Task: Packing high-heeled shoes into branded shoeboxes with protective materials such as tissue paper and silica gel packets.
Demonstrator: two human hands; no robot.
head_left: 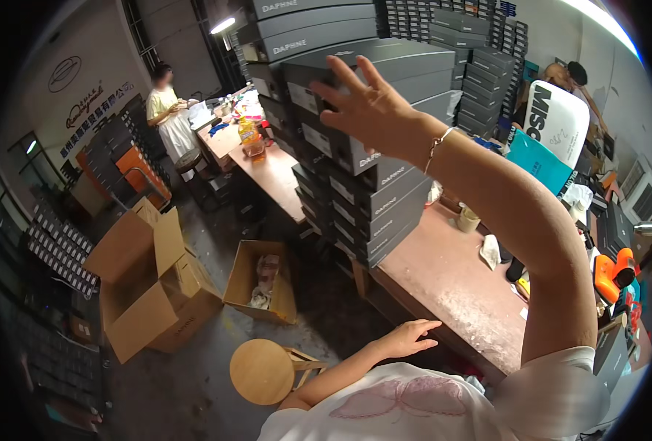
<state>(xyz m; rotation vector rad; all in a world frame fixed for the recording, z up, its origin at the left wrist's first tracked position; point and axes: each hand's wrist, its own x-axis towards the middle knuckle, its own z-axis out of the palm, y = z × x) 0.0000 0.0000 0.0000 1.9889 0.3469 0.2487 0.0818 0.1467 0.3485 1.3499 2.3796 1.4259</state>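
- Up high, right hand [366,103] spread open, flat against a grey box [384,70] atop the stacked boxes [373,198], likely steadying it.
- Low, left hand [408,338] open, empty, beside the tabletop [451,283] edge.
- Below, round wooden stool [261,371]; farther left, open cardboard cartons [146,287] on the floor.

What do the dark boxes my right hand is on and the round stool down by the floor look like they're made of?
The dark grey boxes look like matte cardboard: crisp edges, lidded, paper end labels. The right hand rests flat against the top one. The round stool looks like pale unpainted wood, probably plywood, with a smooth seat.
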